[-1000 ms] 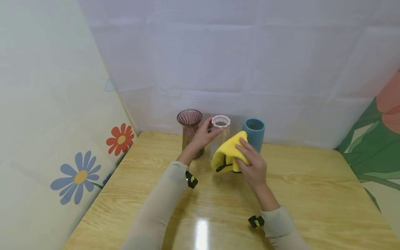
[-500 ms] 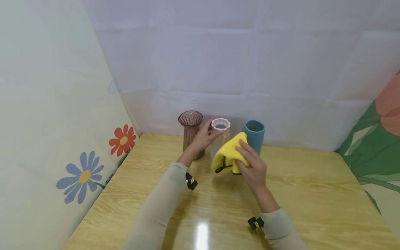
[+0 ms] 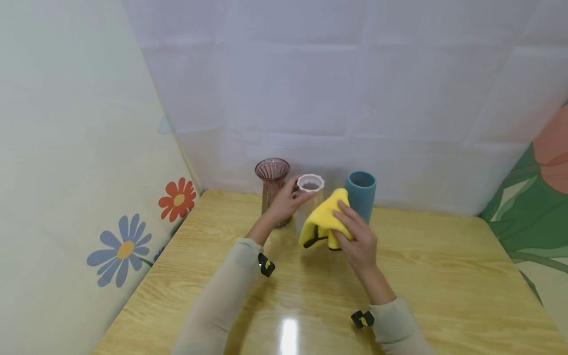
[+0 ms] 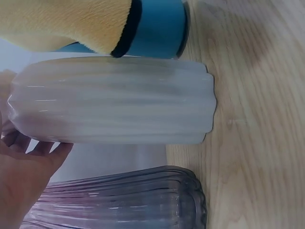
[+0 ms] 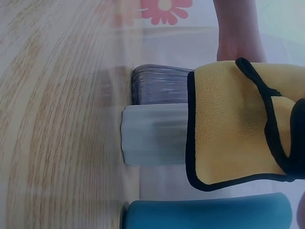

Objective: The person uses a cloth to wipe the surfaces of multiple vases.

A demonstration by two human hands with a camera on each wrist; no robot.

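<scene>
My left hand (image 3: 282, 203) grips a ribbed white vase (image 4: 114, 100) near its scalloped rim, thumb and fingers around the upper part. The vase stands upright on the table. In my right hand (image 3: 358, 236) is a yellow cloth (image 3: 324, 217) with black edging, bunched and pinched between fingers and thumb. The cloth overlaps the front of the white vase in the head view, and in the right wrist view it covers the vase's upper part. Just left of the white vase stands a purple glass vase (image 3: 271, 192), partly behind my left hand.
A blue vase (image 3: 361, 197) stands close on the right, partly hidden by the cloth. The wooden table (image 3: 443, 276) ends at a white backdrop (image 3: 399, 98) right behind the vases. A flowered panel (image 3: 124, 249) borders the left side.
The white vase has shifted slightly toward me and left, with my left hand on it. My right hand and the cloth have barely moved. The head view has turned slightly.
</scene>
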